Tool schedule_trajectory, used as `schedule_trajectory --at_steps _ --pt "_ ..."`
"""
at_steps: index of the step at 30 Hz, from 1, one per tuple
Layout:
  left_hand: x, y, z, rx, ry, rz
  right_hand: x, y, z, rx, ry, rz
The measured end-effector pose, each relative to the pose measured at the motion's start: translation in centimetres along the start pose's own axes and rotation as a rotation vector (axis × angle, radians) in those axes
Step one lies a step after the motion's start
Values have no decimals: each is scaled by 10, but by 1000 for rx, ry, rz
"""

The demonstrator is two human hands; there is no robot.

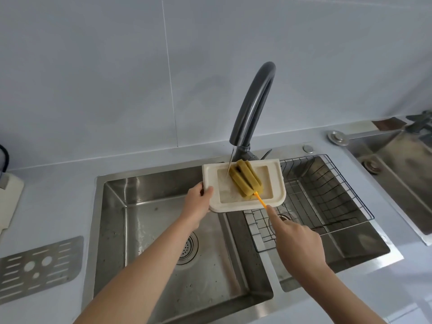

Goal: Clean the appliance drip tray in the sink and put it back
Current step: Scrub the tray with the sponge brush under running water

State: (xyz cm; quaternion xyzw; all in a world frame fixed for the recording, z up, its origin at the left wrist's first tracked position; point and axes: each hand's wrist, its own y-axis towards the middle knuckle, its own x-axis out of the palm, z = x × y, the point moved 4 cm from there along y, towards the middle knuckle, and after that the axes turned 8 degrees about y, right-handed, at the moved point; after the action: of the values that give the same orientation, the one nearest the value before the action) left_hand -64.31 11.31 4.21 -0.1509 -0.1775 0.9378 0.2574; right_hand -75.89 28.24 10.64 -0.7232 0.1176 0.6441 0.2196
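Note:
A cream plastic drip tray (275, 176) is held tilted over the double sink (112, 206), under the dark curved faucet (254, 101). A thin stream of water (230, 163) runs into its recess. My left hand (196, 203) grips the tray's left edge. A yellow-green sponge brush (245, 181) with an orange handle lies in the tray's recess. My right hand (297, 242) holds that handle, forefinger stretched along it.
A perforated metal grate (39, 265) lies on the counter at the left. A wire basket (327, 197) sits in the right basin. The left basin's drain (187, 249) is below the tray. A second sink (397, 174) is at the far right. A white appliance (7, 197) is at the left edge.

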Motion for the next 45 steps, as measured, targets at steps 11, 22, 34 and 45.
schedule_trajectory --at_steps 11,22,34,45 --pt "-2 -2 1 68 73 -48 -9 -11 -21 -200 16 69" --pt "-30 -6 -9 79 86 20 -34 -20 -2 -225 -3 88" --pt "-70 -9 -8 125 105 153 -30 -1 -40 -407 -77 73" --pt "-108 -13 -15 191 226 334 -50 8 -12 -275 -15 101"
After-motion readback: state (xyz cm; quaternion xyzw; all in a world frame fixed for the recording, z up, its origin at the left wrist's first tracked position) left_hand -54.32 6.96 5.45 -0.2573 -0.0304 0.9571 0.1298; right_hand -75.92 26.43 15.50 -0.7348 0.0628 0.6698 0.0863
